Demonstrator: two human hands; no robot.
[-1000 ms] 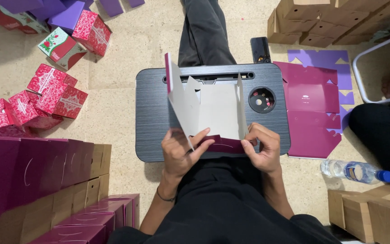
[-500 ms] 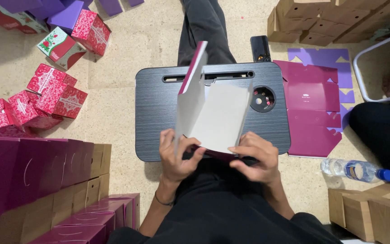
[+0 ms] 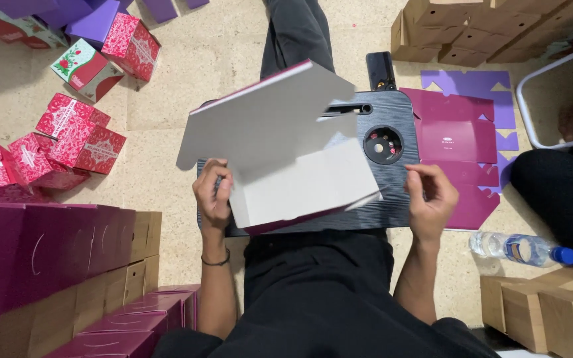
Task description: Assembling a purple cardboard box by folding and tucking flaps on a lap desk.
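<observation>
A flat carton blank [image 3: 286,149], grey-white inside and magenta outside, is half folded and tilted above the dark grey lap tray [image 3: 399,199]. My left hand [image 3: 212,195] grips its left edge, fingers curled around the board. Just right of the blank, my right hand [image 3: 429,199] hovers over the tray's right end, fingers loosely bent and holding nothing. The blank hides most of the tray's middle.
Flat magenta and purple blanks [image 3: 455,136] lie right of the tray. Folded magenta boxes [image 3: 48,265] stack at lower left, red patterned boxes [image 3: 67,142] at left. A water bottle [image 3: 522,248] lies at right, brown cartons [image 3: 552,308] beyond. A round recess [image 3: 383,144] holds small items.
The blank was swung up and leftward, opening into a wider fold. My right hand let go of it and moved out to the right; my left hand kept its grip.
</observation>
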